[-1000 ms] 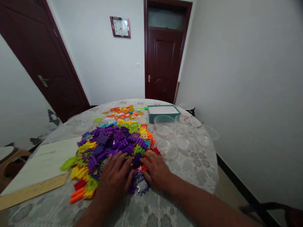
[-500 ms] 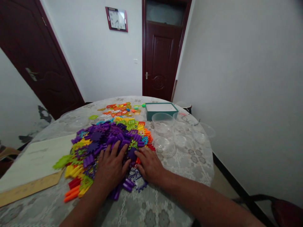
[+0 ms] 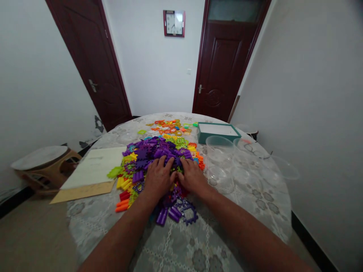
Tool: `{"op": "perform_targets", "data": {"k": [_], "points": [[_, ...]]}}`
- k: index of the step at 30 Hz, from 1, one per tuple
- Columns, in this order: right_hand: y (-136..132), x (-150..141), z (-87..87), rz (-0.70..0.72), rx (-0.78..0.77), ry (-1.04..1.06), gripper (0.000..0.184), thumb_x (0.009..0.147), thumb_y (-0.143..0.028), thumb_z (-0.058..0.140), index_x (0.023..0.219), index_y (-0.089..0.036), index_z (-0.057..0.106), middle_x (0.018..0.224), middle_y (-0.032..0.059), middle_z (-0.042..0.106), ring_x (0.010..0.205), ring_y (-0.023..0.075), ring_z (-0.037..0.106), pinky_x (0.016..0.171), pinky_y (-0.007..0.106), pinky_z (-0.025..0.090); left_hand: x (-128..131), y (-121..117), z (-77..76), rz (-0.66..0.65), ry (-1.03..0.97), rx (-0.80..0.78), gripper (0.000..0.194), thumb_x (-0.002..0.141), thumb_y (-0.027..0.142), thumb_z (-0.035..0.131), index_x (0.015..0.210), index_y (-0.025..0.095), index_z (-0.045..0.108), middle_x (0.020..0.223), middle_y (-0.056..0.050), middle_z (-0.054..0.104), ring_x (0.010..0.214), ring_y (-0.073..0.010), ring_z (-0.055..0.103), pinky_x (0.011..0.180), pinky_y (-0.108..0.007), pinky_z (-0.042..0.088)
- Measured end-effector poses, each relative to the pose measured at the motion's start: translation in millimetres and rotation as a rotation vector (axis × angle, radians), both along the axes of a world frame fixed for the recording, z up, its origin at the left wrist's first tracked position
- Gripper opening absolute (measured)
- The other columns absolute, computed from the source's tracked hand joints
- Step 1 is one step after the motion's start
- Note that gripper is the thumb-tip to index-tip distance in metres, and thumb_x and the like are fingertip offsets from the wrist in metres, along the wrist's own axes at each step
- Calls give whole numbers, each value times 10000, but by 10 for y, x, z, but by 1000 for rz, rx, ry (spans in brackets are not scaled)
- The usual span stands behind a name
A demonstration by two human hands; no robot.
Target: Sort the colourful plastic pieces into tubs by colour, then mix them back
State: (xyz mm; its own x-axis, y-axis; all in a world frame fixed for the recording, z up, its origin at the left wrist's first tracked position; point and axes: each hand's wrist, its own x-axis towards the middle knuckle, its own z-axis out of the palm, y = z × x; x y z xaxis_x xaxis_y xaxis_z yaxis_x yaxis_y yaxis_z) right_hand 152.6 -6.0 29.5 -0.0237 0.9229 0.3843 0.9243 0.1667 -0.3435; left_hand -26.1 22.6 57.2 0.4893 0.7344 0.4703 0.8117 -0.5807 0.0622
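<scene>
A heap of colourful plastic building pieces [image 3: 141,156], mostly purple on top with yellow, green, orange and red ones around, lies in front of me. My left hand [image 3: 160,175] is open and rests on the near side of the heap, fingers spread forward over purple pieces. Beside it, my right hand [image 3: 193,176] presses against the heap's right side, fingers stretched out, its thumb close to the left thumb. Pieces beneath both palms are hidden. Nearer to me lie purple tube pieces [image 3: 162,217] and a dark purple gear-edged frame [image 3: 189,212].
Clear plastic tubs [image 3: 219,145] stand to the right, near a green-rimmed box [image 3: 218,130]. Smaller orange and yellow pieces [image 3: 170,126] are scattered behind the heap. At left are a pale sheet [image 3: 92,166] and a tan strip [image 3: 82,192], near a wooden stool [image 3: 42,158].
The view has swung left, shifting everything rightward in the picture. Both hands have pushed forward against the heap and come closer together, and more loose pieces show on the near side.
</scene>
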Motion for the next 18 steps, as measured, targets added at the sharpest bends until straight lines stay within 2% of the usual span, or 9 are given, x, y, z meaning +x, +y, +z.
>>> {"op": "perform_targets", "data": {"k": [3, 8, 14, 18], "points": [[147, -3, 53, -67, -28, 12, 567, 1008, -342, 600, 1516, -100, 527, 1413, 226, 628, 1319, 353, 562, 1132, 516, 461, 35, 114, -7, -10, -31, -36, 561, 971, 364, 645, 1495, 175, 575, 1506, -209, 582, 1369, -371, 549, 1164, -558, 424], [272, 38, 19, -182, -2, 125, 555, 1039, -307, 516, 1542, -75, 479, 1407, 224, 634, 1341, 310, 586, 1141, 442, 457, 148, 277, -9, -175, -68, -109, 576, 922, 264, 660, 1481, 164, 561, 1489, -178, 597, 1373, -320, 569, 1189, -486, 446], [256, 94, -58, -161, 79, 292, 560, 1011, -244, 474, 1549, -89, 479, 1483, 222, 604, 1401, 300, 559, 1194, 449, 427, 430, 421, -42, -373, -168, -170, 510, 896, 167, 595, 1405, 147, 608, 1394, -178, 640, 1313, -296, 611, 1169, -476, 484], [139, 147, -129, -153, 105, 297, 625, 984, -223, 475, 1587, -61, 439, 1526, 236, 568, 1445, 310, 525, 1239, 479, 391, 431, 371, -12, -492, -218, -220, 530, 884, 131, 576, 1414, 139, 592, 1405, -176, 642, 1319, -275, 607, 1159, -454, 496]]}}
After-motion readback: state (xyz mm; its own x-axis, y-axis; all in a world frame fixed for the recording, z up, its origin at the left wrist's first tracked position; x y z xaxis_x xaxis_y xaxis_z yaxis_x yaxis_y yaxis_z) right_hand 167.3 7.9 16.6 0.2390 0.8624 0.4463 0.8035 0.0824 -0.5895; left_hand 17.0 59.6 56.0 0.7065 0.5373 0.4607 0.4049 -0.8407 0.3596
